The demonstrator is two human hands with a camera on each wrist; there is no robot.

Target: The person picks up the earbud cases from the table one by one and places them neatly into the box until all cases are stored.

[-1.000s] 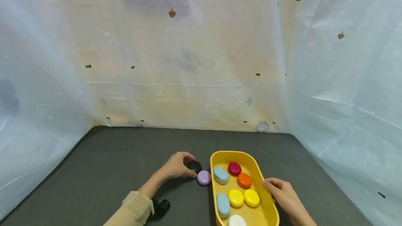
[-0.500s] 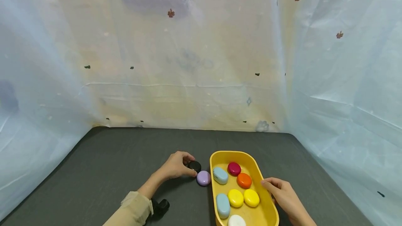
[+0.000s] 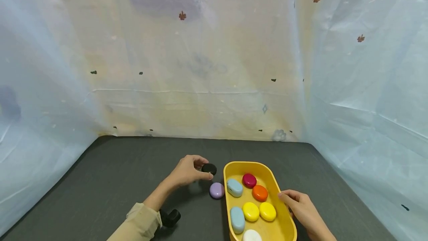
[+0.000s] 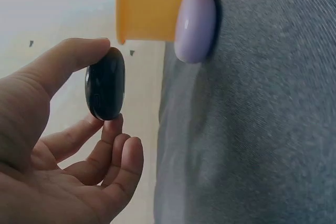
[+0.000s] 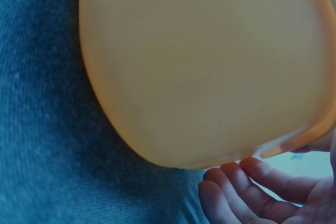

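Observation:
My left hand [image 3: 188, 170] pinches a glossy black pebble-like disc [image 3: 209, 169] between thumb and fingertips. In the left wrist view the black disc [image 4: 105, 84] is held up off the dark cloth. Just below it in the head view, a purple disc [image 3: 217, 190] lies beside the yellow tray [image 3: 245, 163]. My right hand [image 3: 302, 208] grips the tray's right rim, thumb on top, fingers against the outer wall [image 5: 210, 103]. Inside the tray are a dark red disc [image 3: 249, 180], an orange one [image 3: 260, 193], two yellow ones [image 3: 251, 211], two light blue ovals [image 3: 237, 219] and a white piece [image 3: 252, 235].
A dark grey cloth [image 3: 133, 174] covers the table. Translucent patterned plastic sheeting [image 3: 207, 70] rises behind it and along both sides. A black strap-like device [image 3: 170, 218] sits at my left wrist, by the beige sleeve [image 3: 142, 220].
The black disc has come up off the cloth in my left hand, away from the purple disc. My right hand and the tray have stayed in place.

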